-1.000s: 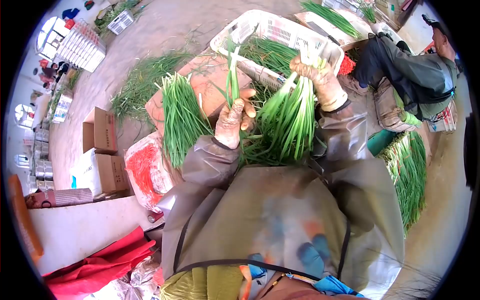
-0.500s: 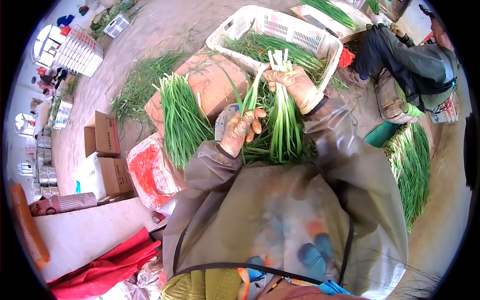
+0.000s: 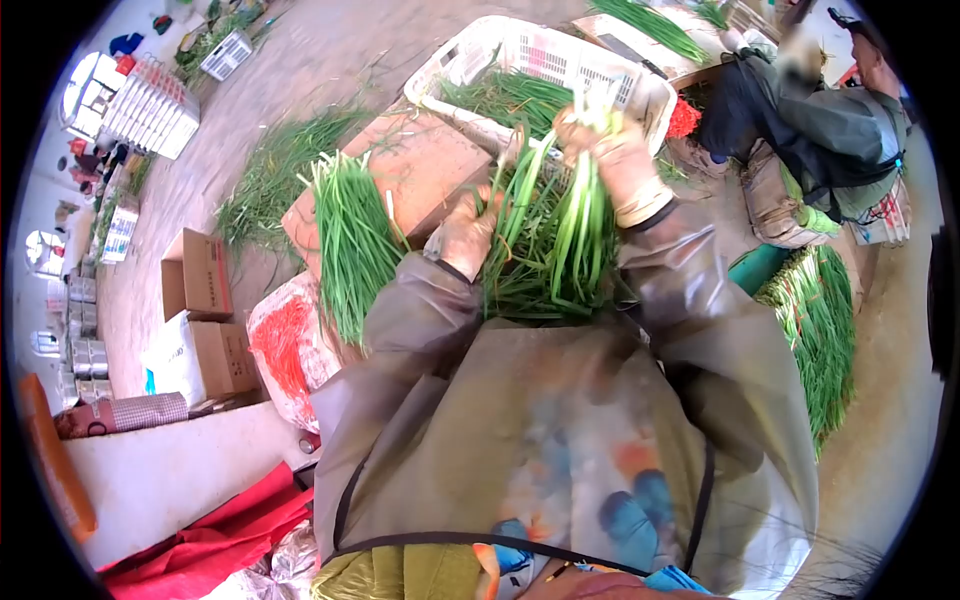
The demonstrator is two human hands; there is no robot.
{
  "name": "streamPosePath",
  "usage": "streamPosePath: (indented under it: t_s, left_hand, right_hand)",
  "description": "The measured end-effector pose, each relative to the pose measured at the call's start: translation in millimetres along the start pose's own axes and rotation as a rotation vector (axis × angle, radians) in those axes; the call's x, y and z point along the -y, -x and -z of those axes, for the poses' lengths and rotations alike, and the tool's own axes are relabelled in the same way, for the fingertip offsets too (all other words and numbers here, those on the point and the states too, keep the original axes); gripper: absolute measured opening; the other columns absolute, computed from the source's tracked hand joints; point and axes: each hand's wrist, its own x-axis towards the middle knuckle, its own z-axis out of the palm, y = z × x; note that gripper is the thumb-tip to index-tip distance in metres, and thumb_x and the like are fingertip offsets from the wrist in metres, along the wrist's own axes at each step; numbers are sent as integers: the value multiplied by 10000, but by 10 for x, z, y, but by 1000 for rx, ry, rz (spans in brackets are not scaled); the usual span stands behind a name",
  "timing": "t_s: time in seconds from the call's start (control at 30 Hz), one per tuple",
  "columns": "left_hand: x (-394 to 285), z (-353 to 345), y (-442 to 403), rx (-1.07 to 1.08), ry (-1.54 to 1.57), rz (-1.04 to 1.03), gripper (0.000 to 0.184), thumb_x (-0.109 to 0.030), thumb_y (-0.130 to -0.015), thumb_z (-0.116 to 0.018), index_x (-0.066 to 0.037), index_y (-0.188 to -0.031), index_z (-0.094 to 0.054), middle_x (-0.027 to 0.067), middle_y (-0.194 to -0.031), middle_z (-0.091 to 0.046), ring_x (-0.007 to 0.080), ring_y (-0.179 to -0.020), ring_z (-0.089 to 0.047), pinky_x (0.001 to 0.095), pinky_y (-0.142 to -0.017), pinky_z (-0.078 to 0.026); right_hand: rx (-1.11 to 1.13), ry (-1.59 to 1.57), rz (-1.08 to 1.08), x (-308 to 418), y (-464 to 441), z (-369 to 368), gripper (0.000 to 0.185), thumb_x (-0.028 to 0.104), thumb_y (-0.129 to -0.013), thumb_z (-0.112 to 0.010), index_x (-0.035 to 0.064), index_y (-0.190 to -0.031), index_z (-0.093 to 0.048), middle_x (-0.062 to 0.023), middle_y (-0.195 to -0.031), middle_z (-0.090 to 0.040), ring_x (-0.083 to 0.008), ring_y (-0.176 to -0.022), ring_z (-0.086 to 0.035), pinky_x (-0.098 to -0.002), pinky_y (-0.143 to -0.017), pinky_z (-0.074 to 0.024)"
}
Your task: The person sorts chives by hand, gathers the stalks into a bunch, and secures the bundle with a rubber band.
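Note:
My right hand (image 3: 615, 165), in a stained glove, is closed around a bunch of chives (image 3: 580, 225), their white stem ends up and green leaves hanging down. The grip is blurred by motion. My left hand (image 3: 468, 235), also gloved, is to the left with its fingers curled closed beside some loose green leaves (image 3: 507, 215). What it pinches is too blurred to make out. Below both hands lies a heap of loose chives (image 3: 545, 285) against my apron. Left of my left hand, a pile of chives (image 3: 350, 245) rests with its pale ends away from me.
A white plastic crate (image 3: 515, 45) with chives stands ahead, beside a brown board (image 3: 425, 165). Red ties (image 3: 285, 345) lie on a sack at left. Bundled chives (image 3: 825, 350) stand at right, near a seated person (image 3: 830, 140). Cardboard boxes (image 3: 205, 275) are farther left.
My right hand has lifted slightly and moved right with the bunch. My left hand has moved a little left, away from it, and the stalks it held upright no longer show clearly in its fingers.

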Motion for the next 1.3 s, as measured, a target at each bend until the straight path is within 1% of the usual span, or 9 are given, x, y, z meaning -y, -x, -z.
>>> streamPosePath:
  t_s: [0.3, 0.57, 0.73, 0.83, 0.9, 1.03, 1.1, 1.23, 1.3]
  left_hand:
    - [736, -265, -300, -58, 303, 408, 188, -225, -913, -404, -79, -944, -518, 62, -804, -606, 159, -653, -547, 310, -578, -438]
    - [-240, -453, -161, 284, -1087, 137, 231, -193, -884, -440, -57, -1057, -509, 97, -844, -611, 183, -725, -571, 326, -675, -461]
    - [-618, -288, 15, 538, -1582, 98, 295, -173, -866, -462, -44, -1128, -503, 119, -869, -614, 198, -771, -587, 336, -736, -476]
    - [-747, 126, 59, 680, -1210, 159, 329, -166, -836, -521, -51, -1143, -514, 96, -900, -616, 166, -788, -592, 314, -698, -485]
    - [-1322, 52, 258, 783, -912, 428, 349, -176, -793, -571, -87, -1130, -547, 61, -949, -612, 138, -818, -601, 295, -657, -486]
    - [-2035, 134, 401, 801, -312, -105, 487, -319, -806, -608, 7, -1155, -509, 71, -870, -624, 126, -763, -584, 257, -654, -487]
    - [-2186, 23, 273, 448, -254, -495, 602, -383, -792, -612, 16, -1211, -449, 90, -960, -617, 152, -826, -583, 281, -747, -467]
    - [-2157, -506, -21, 549, 13, -566, 636, -368, -762, -655, -6, -1228, -417, 103, -1076, -568, 193, -898, -583, 336, -811, -462]
    - [-1885, -541, -59, 630, 338, -258, 578, -236, -735, -693, -25, -1206, -433, 105, -1054, -576, 205, -920, -583, 361, -812, -488]
  right_hand:
    - [9, 59, 153, 1152, -373, 302, 146, 51, -788, -563, -8, -920, -547, 2, -690, -495, -85, -575, -452, -206, -535, -387]
    - [266, -188, 261, 1857, -434, 353, 167, 121, -791, -584, -11, -893, -573, -26, -638, -548, -109, -556, -506, -221, -506, -412]
    - [68, 122, 425, 2084, -447, 295, 81, 40, -783, -563, -5, -844, -590, -29, -643, -547, -103, -538, -501, -217, -497, -410]
    - [320, -96, 454, 2192, -392, 307, 133, 70, -764, -599, -9, -870, -583, -34, -658, -554, -112, -548, -513, -215, -516, -432]
    - [61, 235, 470, 2113, -491, 201, 226, 133, -745, -639, -14, -905, -577, -44, -674, -569, -119, -569, -535, -221, -535, -456]
    - [283, 117, 440, 1907, -373, 14, 218, 113, -777, -590, -23, -946, -575, -25, -667, -540, -84, -601, -505, -193, -577, -432]
    - [323, 78, 260, 1721, -424, -94, 239, 146, -761, -637, -20, -928, -598, -49, -718, -575, -104, -624, -536, -210, -591, -457]
    - [435, -280, 16, 1340, -267, -525, 196, 101, -750, -614, -13, -909, -599, -49, -703, -584, -122, -608, -548, -233, -601, -468]
    - [300, -219, 44, 1077, -206, -674, 255, 143, -739, -651, 0, -938, -581, -34, -718, -600, -131, -648, -578, -241, -611, -469]
